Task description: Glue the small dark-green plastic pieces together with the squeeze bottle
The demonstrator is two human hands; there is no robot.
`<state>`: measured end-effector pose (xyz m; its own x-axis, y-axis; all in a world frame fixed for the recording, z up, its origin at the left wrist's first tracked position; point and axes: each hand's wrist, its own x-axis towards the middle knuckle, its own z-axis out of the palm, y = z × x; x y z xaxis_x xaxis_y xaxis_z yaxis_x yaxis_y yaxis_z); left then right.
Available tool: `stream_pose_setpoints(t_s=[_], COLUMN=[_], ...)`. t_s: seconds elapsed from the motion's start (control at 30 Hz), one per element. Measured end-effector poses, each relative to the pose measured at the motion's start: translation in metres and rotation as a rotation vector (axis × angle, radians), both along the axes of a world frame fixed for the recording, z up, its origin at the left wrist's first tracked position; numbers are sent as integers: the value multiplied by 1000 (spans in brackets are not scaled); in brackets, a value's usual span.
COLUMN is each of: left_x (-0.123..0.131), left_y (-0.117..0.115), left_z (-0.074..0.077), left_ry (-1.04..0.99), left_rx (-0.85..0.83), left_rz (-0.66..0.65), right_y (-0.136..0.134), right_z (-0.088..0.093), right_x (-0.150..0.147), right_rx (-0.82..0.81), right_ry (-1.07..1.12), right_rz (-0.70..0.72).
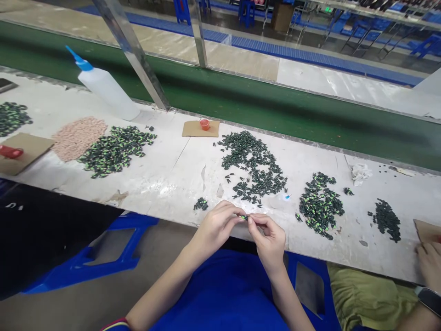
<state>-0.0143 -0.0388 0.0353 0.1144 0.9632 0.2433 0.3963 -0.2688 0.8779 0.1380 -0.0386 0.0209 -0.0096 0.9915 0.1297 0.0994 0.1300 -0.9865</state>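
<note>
Between the fingertips of both hands sits a small black-and-green part [244, 217], just over the near edge of the white table. My left hand [220, 224] pinches one end of it, and my right hand [268, 234] pinches the other. Most of the part is covered by the fingers. Beyond the hands spreads a large pile of small dark parts [257, 177]. To the left of my left hand lies a little cluster of dark parts [200, 203]. A pile of black-and-green parts [320, 207] rests to the right of my right hand.
A white squeeze bottle [106, 89] with a blue nozzle stands at the back left, near pink parts [79, 138] and more black-and-green parts [119, 149]. A red-filled cup [204, 124] sits on cardboard [189, 129]. Another person's hand [430, 262] is at far right. A metal post [134, 55] rises behind.
</note>
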Motion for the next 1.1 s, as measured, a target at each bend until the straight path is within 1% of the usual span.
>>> stream_pose_setpoints(t_s=[0.13,0.27,0.33,0.43,0.5,0.6,0.7,0.8,0.93,1.0,1.1], left_x=[4,8,10,11,11,10,10,13,16,17,15], left_y=[-2,-2,-3,-4,-5,-6,-4,-3,-4,-5,-6], left_z=[8,12,14,18,20,19,17,16,16,16,15], left_ry=[-98,-160,-185,-191,-170,-111,-35,36,109,142,205], left_rx=[-138,-248,-280,-276,-225,-75,118,269,365,387,407], left_rz=[54,95,91,74,51,-9,-56,-57,-32,-12,-18], right_y=[1,3,3,2,2,3,5,5,4,5,6], right_z=[-1,1,3,3,3,3,4,4,3,2,-1], right_x=[4,6,7,10,13,17,19,18,12,9,6], right_rx=[209,393,416,330,239,135,97,81,66,60,48], right_ry=[-98,-135,-130,-101,-62,11,72,118,180,207,235], right_rz=[2,3,11,28,36,71,106,95,57,53,72])
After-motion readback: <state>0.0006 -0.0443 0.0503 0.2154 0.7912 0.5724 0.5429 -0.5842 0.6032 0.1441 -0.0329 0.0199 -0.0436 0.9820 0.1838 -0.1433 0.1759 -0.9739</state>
